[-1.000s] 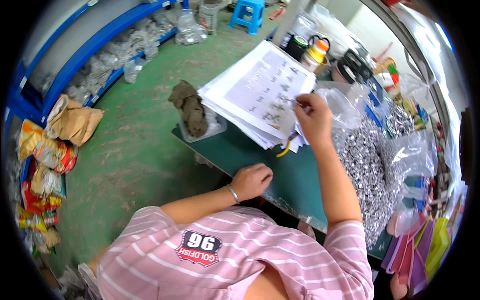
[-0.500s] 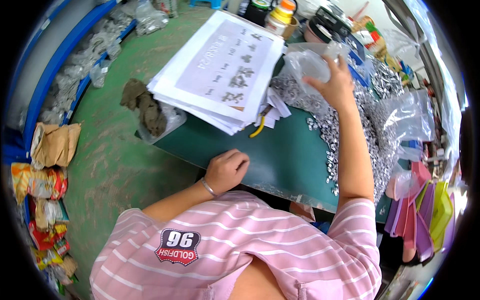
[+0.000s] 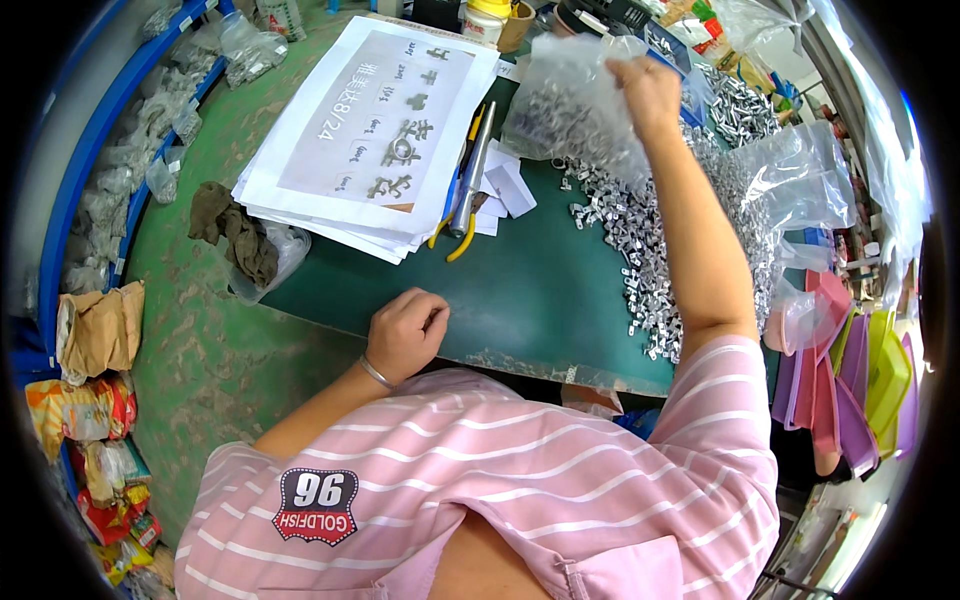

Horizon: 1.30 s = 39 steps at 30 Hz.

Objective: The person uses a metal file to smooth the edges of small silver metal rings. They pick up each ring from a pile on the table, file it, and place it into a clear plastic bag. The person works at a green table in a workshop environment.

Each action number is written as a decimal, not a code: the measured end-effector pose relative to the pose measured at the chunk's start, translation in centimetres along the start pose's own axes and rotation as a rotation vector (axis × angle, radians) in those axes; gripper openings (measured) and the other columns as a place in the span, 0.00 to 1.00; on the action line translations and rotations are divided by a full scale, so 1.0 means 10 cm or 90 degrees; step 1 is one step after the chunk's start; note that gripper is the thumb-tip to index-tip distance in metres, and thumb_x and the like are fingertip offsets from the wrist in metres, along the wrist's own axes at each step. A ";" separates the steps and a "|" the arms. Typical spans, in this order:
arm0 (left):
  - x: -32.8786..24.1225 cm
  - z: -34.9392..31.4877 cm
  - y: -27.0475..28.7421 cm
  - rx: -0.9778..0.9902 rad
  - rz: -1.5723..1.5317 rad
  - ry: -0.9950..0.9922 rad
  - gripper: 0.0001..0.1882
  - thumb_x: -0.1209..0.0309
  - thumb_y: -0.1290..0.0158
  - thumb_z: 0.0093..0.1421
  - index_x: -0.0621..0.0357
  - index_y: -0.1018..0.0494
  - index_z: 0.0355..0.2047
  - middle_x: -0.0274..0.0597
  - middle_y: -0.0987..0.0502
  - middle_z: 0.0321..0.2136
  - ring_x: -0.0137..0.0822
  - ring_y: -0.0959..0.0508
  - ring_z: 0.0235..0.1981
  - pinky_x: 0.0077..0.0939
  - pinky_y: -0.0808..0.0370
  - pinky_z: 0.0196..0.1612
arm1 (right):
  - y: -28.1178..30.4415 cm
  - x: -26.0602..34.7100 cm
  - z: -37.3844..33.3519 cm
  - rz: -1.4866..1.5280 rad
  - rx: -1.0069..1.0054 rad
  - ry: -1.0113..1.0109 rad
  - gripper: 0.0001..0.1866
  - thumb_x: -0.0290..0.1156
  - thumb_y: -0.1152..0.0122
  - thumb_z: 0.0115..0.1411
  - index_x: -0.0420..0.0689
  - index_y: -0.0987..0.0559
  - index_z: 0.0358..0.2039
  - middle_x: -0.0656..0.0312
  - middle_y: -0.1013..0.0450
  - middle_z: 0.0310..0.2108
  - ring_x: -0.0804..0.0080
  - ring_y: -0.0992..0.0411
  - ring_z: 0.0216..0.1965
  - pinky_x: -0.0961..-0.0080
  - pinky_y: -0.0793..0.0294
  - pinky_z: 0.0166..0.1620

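Against the right grip (image 3: 650,95), on its left, clear bag (image 3: 555,110)

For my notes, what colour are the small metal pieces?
The small metal pieces are silver-grey, best seen in the head view.

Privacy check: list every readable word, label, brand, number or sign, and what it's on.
Wording withheld; carriers only:
Shirt badge: white number on black, word on red; readable upside down.
Top sheet: large white line readable; small captions unclear.
White bottle: red print, too small.
Clear shelf bags: labels too small.
Coloured packets: print too blurred.
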<state>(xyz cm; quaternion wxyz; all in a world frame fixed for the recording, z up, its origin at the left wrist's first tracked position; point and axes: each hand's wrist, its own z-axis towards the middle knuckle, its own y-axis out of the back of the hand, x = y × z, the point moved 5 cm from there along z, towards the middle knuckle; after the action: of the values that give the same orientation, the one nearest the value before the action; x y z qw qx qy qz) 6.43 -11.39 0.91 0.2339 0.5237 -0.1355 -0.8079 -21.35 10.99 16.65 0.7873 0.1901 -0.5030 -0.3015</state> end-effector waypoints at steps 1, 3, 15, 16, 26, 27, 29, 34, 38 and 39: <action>0.00 0.00 0.00 0.000 0.000 -0.003 0.04 0.80 0.45 0.47 0.62 0.29 0.23 0.40 0.29 0.18 0.30 0.31 0.14 0.22 0.34 0.19 | 0.12 0.08 0.04 0.044 -0.031 0.036 0.15 0.37 0.38 0.43 0.35 0.22 0.20 0.55 0.27 0.18 0.71 0.32 0.21 0.76 0.34 0.28; 0.01 -0.01 0.01 -0.011 0.007 0.001 0.04 0.80 0.45 0.47 0.62 0.29 0.23 0.39 0.30 0.18 0.30 0.31 0.14 0.22 0.34 0.18 | 0.42 0.39 0.05 0.070 -0.053 0.071 0.13 0.35 0.39 0.44 0.36 0.21 0.22 0.58 0.27 0.19 0.73 0.34 0.21 0.78 0.35 0.29; 0.01 -0.01 -0.07 0.115 -0.100 0.094 0.22 0.74 0.39 0.43 0.61 0.31 0.39 0.39 0.30 0.30 0.30 0.29 0.23 0.21 0.32 0.23 | 0.92 0.50 -1.35 0.448 -0.032 -0.093 0.07 0.27 0.38 0.42 0.37 0.21 0.23 0.63 0.27 0.23 0.77 0.32 0.24 0.84 0.37 0.29; -0.02 0.00 -0.10 0.127 -0.159 0.100 0.27 0.75 0.37 0.41 0.61 0.32 0.44 0.40 0.30 0.34 0.28 0.30 0.24 0.20 0.33 0.24 | 0.81 0.36 -1.53 0.456 -0.004 -0.150 0.07 0.26 0.38 0.43 0.37 0.22 0.23 0.63 0.27 0.23 0.78 0.33 0.24 0.85 0.37 0.29; -0.28 -0.04 -0.35 0.275 0.112 -0.124 0.22 0.67 0.37 0.40 0.63 0.31 0.34 0.45 0.33 0.32 0.45 0.30 0.32 0.33 0.33 0.36 | 0.82 -0.79 -3.04 0.134 0.177 -0.165 0.48 0.41 0.30 0.40 0.39 0.44 0.58 0.51 0.41 0.55 0.61 0.46 0.59 0.69 0.49 0.59; -0.27 -0.04 -0.38 0.270 0.125 -0.130 0.19 0.68 0.37 0.41 0.63 0.31 0.31 0.44 0.33 0.30 0.44 0.31 0.31 0.33 0.33 0.35 | 0.82 -0.84 -3.19 0.038 0.206 -0.183 0.45 0.37 0.28 0.37 0.38 0.39 0.55 0.51 0.40 0.54 0.59 0.43 0.57 0.66 0.48 0.58; -0.32 -0.01 -0.42 0.265 0.119 -0.147 0.14 0.69 0.39 0.43 0.61 0.33 0.23 0.43 0.34 0.23 0.45 0.31 0.27 0.34 0.34 0.30 | 0.75 -0.81 -3.38 -0.183 0.235 -0.066 0.37 0.32 0.28 0.36 0.38 0.33 0.49 0.51 0.38 0.51 0.55 0.40 0.52 0.64 0.44 0.55; -0.31 0.11 -0.50 0.320 0.088 -0.129 0.13 0.71 0.41 0.45 0.62 0.35 0.20 0.44 0.33 0.19 0.46 0.30 0.23 0.33 0.34 0.26 | 0.69 -0.72 -3.36 -0.172 0.075 0.011 0.14 0.22 0.36 0.41 0.40 0.29 0.30 0.56 0.31 0.34 0.55 0.34 0.36 0.65 0.37 0.40; -0.35 0.11 -0.50 0.371 -0.026 -0.054 0.12 0.74 0.41 0.47 0.62 0.35 0.19 0.43 0.32 0.16 0.39 0.30 0.17 0.28 0.35 0.21 | 0.72 -0.79 -3.40 -0.182 0.075 -0.042 0.10 0.21 0.39 0.46 0.38 0.33 0.24 0.53 0.30 0.25 0.53 0.33 0.26 0.64 0.34 0.29; -0.36 0.11 -0.51 0.388 -0.056 -0.027 0.12 0.74 0.41 0.47 0.63 0.35 0.19 0.42 0.32 0.16 0.37 0.31 0.16 0.26 0.35 0.20 | 0.72 -0.81 -3.42 -0.169 0.078 -0.068 0.09 0.21 0.40 0.47 0.38 0.33 0.24 0.53 0.30 0.23 0.53 0.33 0.25 0.65 0.34 0.28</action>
<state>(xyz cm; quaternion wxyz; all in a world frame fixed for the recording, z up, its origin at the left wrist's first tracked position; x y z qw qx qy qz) 5.50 -5.17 1.82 0.0282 0.5578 -0.3538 -0.7503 9.15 21.65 1.10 0.6997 0.2863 -0.5317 -0.3817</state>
